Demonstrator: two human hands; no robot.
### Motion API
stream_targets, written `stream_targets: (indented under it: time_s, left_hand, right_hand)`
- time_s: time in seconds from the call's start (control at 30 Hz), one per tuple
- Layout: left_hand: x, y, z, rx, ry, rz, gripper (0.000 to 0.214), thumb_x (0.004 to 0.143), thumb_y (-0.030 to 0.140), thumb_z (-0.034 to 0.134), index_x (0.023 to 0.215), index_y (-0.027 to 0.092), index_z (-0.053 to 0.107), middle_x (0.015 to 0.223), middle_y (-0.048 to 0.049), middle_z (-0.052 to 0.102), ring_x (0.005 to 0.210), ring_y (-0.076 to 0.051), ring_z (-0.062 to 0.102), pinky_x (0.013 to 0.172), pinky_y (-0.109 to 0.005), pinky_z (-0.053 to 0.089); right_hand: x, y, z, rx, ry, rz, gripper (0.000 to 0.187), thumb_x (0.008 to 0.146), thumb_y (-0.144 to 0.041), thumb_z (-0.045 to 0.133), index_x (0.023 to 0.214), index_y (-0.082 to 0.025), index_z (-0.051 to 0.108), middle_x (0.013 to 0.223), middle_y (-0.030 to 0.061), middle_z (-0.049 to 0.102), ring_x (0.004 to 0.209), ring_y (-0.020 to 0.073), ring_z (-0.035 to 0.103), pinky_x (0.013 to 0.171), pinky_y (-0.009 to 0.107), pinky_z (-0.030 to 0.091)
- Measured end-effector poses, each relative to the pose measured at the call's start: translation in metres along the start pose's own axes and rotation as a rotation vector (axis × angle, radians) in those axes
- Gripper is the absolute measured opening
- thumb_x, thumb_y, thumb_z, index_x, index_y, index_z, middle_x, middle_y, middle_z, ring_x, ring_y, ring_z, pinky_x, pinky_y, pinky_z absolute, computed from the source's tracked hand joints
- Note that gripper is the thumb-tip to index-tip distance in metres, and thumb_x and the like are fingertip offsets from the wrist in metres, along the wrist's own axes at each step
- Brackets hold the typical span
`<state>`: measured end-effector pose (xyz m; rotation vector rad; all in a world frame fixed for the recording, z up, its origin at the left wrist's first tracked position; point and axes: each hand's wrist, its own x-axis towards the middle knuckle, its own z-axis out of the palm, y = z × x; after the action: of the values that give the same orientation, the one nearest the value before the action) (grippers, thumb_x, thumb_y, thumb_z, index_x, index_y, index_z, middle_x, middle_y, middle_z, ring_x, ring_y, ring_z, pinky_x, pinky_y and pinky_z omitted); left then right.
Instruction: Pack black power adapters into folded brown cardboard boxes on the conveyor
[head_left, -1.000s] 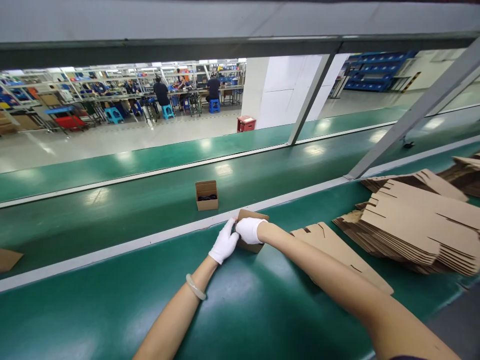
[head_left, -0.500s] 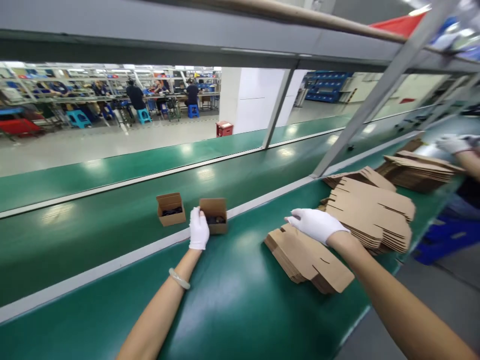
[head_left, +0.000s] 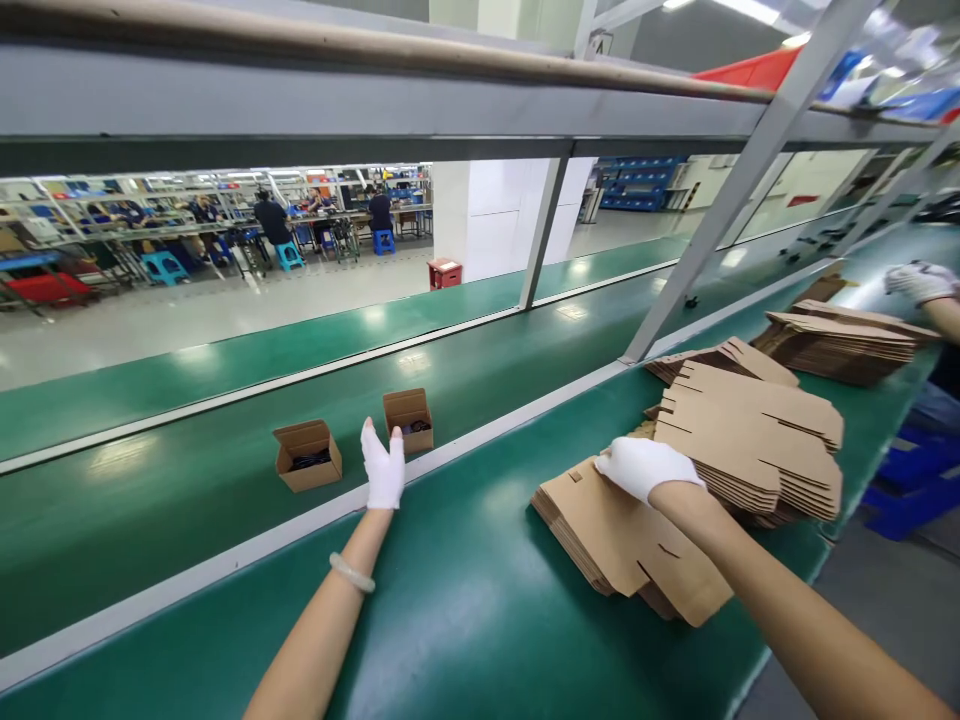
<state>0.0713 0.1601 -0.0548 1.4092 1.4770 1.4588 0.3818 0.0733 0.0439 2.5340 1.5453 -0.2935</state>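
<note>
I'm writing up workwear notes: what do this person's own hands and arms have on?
The left hand and right hand wear plain white gloves; the left thumb tip seems uncovered. A pale, rounded bangle circles the left arm above the glove. Both forearms are bare where visible.

Factory hall, long green conveyor [head_left: 487,380], stacked cardboard blanks [head_left: 607,525], workers [head_left: 271,215] on stools [head_left: 288,256] along distant benches [head_left: 414,209]

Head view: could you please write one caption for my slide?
White-gloved left hand beside an open cardboard box, right hand at a stack of flat cardboard pieces on a green surface.
</note>
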Motion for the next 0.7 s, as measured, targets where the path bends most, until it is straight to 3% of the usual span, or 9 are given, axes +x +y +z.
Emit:
stream_targets:
  time_s: [0.07,0.17,0.2,0.3,0.43,0.53,0.6,0.7]
  left_hand:
    - [-0.039,0.015,-0.004,-0.029,-0.085,0.029,0.065,0.088,0.048,0.043,0.140,0.018,0.020,0.152,-0.0145,0.017,0.140,-0.028,0.014,0.115,-0.042,0.013]
    - [-0.103,0.044,-0.006,-0.109,-0.354,0.084,0.085,0.072,0.053,0.063,0.142,0.023,0.024,0.149,-0.0115,0.028,0.137,-0.030,0.027,0.111,-0.043,0.028]
    - [-0.121,0.055,-0.008,-0.162,-0.537,0.083,0.099,0.065,0.051,0.071,0.144,0.023,0.018,0.151,-0.0121,0.022,0.138,-0.032,0.022,0.112,-0.046,0.024]
    - [-0.149,0.081,-0.021,-0.281,-0.764,-0.002,0.113,0.057,0.043,0.079,0.146,0.026,0.010,0.152,-0.0122,0.018,0.138,-0.036,0.021,0.111,-0.052,0.023]
    - [-0.134,0.095,-0.045,-0.484,-0.747,-0.141,0.098,0.067,0.040,0.073,0.144,0.026,0.015,0.146,-0.0134,0.033,0.129,-0.033,0.039,0.104,-0.048,0.037]
    - [-0.114,0.091,-0.059,-0.495,-0.607,-0.227,0.080,0.069,0.041,0.071,0.135,0.024,0.030,0.132,-0.0124,0.050,0.117,-0.031,0.052,0.096,-0.044,0.046]
    - [-0.105,0.086,-0.065,-0.455,-0.509,-0.218,0.073,0.067,0.042,0.072,0.128,0.023,0.037,0.127,-0.0113,0.054,0.114,-0.030,0.054,0.092,-0.043,0.048]
    - [-0.098,0.081,-0.072,-0.431,-0.397,-0.156,0.063,0.069,0.045,0.068,0.123,0.021,0.043,0.127,-0.0108,0.055,0.117,-0.030,0.051,0.097,-0.043,0.044]
  right_hand:
    - [-0.022,-0.014,-0.012,0.030,0.115,-0.025,0.031,0.083,-0.032,0.039,0.093,-0.017,0.065,0.088,0.0197,0.068,0.083,0.0330,0.064,0.065,0.039,0.044]
    - [-0.056,-0.045,-0.025,0.052,0.213,-0.106,0.032,0.087,-0.035,0.035,0.100,-0.019,0.059,0.078,0.0146,0.068,0.073,0.0302,0.065,0.060,0.037,0.044]
    - [-0.064,-0.055,-0.027,0.060,0.232,-0.178,0.031,0.087,-0.035,0.035,0.102,-0.019,0.057,0.078,0.0128,0.068,0.072,0.0289,0.065,0.060,0.035,0.044]
    - [-0.078,-0.080,-0.026,0.145,0.325,-0.428,0.029,0.087,-0.030,0.035,0.103,-0.017,0.056,0.080,0.0096,0.068,0.073,0.0242,0.065,0.063,0.031,0.044]
    - [-0.077,-0.094,-0.018,0.539,0.426,-0.648,0.028,0.086,-0.021,0.031,0.098,-0.016,0.056,0.088,0.0082,0.068,0.082,0.0200,0.064,0.073,0.030,0.047]
    - [-0.078,-0.101,-0.013,0.838,0.299,-0.836,0.030,0.088,-0.023,0.026,0.088,-0.018,0.056,0.087,0.0061,0.068,0.083,0.0179,0.065,0.075,0.030,0.051]
    - [-0.081,-0.108,-0.011,0.866,0.292,-0.862,0.030,0.088,-0.023,0.027,0.089,-0.018,0.056,0.086,0.0054,0.068,0.081,0.0174,0.065,0.074,0.030,0.052]
    - [-0.092,-0.118,-0.013,0.698,0.660,-0.790,0.033,0.085,-0.018,0.031,0.106,-0.016,0.056,0.098,0.0091,0.066,0.091,0.0210,0.062,0.082,0.037,0.050]
